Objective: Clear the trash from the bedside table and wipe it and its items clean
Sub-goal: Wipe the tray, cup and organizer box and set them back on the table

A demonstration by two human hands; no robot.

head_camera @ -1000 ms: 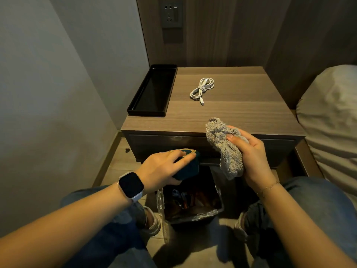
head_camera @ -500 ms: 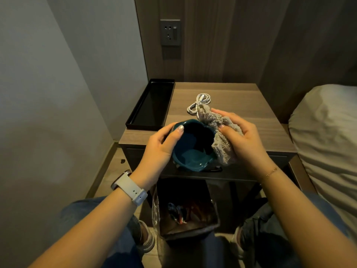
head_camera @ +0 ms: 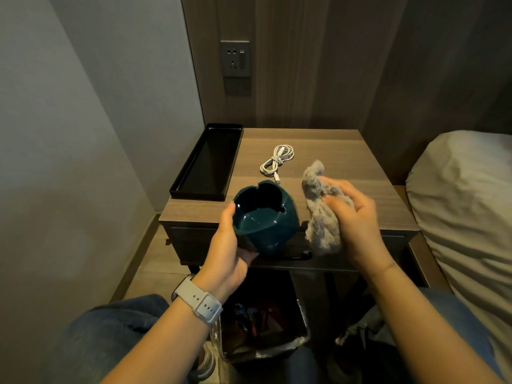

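Observation:
My left hand [head_camera: 227, 245] grips a dark teal ashtray [head_camera: 263, 214] by its side, holding it tilted toward me in front of the wooden bedside table [head_camera: 332, 173]. The ashtray's bowl looks empty. My right hand [head_camera: 357, 220] holds a bunched grey cloth [head_camera: 318, 206] just right of the ashtray, a small gap apart from it. On the table lie a coiled white charging cable [head_camera: 277, 162] and a black rectangular tray [head_camera: 206, 162] along the left edge.
A lined trash bin [head_camera: 263, 342] with colourful wrappers inside stands on the floor between my knees, below the table. A grey wall runs along the left. A bed with a pillow [head_camera: 465, 206] is on the right. A wall socket [head_camera: 235, 58] sits above the table.
My left hand lifted the ashtray from over the bin and turned its bowl toward me. The cloth touched the ashtray half a second ago and has now moved right, apart from it.

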